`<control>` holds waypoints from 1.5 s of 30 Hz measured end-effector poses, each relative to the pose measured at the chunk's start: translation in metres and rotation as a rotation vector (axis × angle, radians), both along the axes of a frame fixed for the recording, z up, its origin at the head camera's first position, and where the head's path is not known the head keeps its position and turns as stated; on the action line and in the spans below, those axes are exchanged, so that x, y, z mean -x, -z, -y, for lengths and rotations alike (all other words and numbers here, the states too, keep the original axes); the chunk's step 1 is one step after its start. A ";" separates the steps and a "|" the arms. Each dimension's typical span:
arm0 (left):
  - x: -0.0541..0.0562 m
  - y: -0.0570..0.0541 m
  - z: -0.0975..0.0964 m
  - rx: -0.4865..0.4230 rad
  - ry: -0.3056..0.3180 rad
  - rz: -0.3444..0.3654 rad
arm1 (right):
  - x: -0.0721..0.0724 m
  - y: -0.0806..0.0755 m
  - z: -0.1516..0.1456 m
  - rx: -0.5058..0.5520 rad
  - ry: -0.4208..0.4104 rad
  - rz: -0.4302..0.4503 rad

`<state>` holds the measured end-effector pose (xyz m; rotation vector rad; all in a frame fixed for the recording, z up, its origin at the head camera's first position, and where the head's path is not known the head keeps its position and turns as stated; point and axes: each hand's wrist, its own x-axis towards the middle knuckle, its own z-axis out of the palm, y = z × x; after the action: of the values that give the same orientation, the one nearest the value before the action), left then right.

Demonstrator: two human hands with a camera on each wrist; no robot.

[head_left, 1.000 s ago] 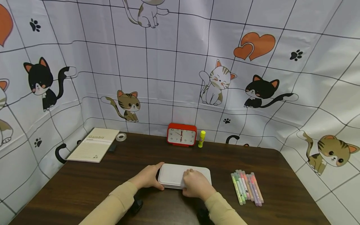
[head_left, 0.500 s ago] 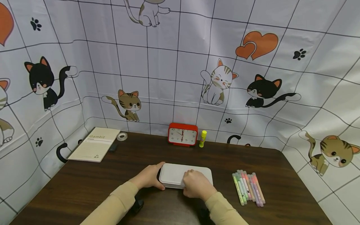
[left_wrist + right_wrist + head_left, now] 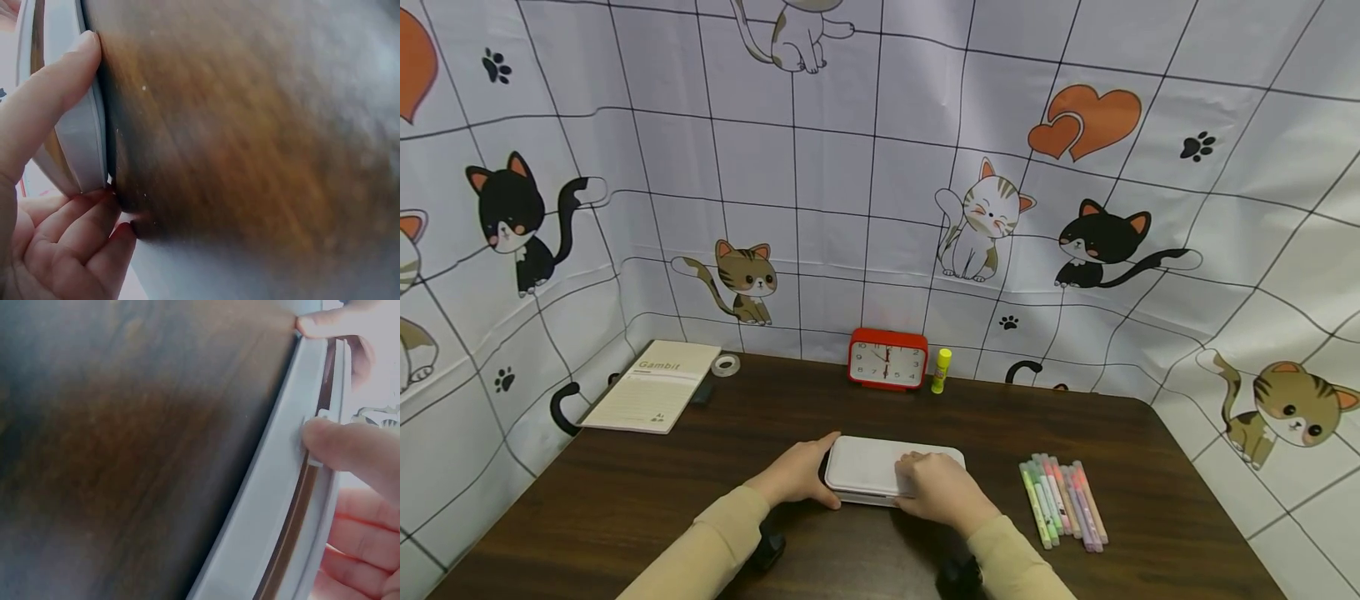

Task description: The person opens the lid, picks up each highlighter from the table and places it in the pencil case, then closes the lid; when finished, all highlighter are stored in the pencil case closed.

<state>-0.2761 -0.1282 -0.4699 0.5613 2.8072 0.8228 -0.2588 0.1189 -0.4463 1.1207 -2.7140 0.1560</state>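
Note:
A flat white case (image 3: 865, 467) with rounded corners lies on the dark wooden table, lid uppermost. My left hand (image 3: 799, 473) grips its left end, thumb at the front side and fingers round the far side; in the left wrist view the thumb (image 3: 69, 72) lies across the case wall. Over the right part of the lid is my right hand (image 3: 942, 490), fingers bent on top. The right wrist view has its thumb (image 3: 331, 440) on a small white latch (image 3: 315, 459) at the front. A narrow brown gap (image 3: 290, 528) runs between lid and base.
Several pastel markers (image 3: 1062, 502) lie to the right. Behind the case stand a red clock (image 3: 887, 359) and a yellow glue stick (image 3: 941, 371). At the back left are a notebook (image 3: 651, 387), a tape roll (image 3: 726, 365) and a small dark object (image 3: 702, 393). A cat-print sheet hangs behind.
My right hand has shifted slightly right along the case, its fingers less tightly curled than before. The left hand holds the same place on the case.

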 end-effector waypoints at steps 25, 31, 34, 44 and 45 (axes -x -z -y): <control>-0.005 -0.001 -0.001 -0.013 -0.034 0.015 | 0.001 -0.006 -0.030 0.299 -0.012 -0.036; -0.006 -0.002 0.001 -0.020 -0.044 0.024 | 0.001 -0.011 -0.038 0.305 0.047 -0.044; -0.006 -0.002 0.000 -0.014 -0.044 0.026 | 0.001 -0.014 -0.044 0.304 0.095 -0.044; -0.008 -0.004 -0.001 -0.016 -0.046 0.020 | 0.005 -0.012 -0.073 0.433 0.134 -0.089; -0.008 -0.004 -0.001 -0.016 -0.047 0.019 | 0.006 -0.011 -0.075 0.446 0.142 -0.094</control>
<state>-0.2677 -0.1274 -0.4660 0.4887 2.8090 0.8553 -0.2648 0.1943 -0.4351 0.7821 -2.4865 0.6324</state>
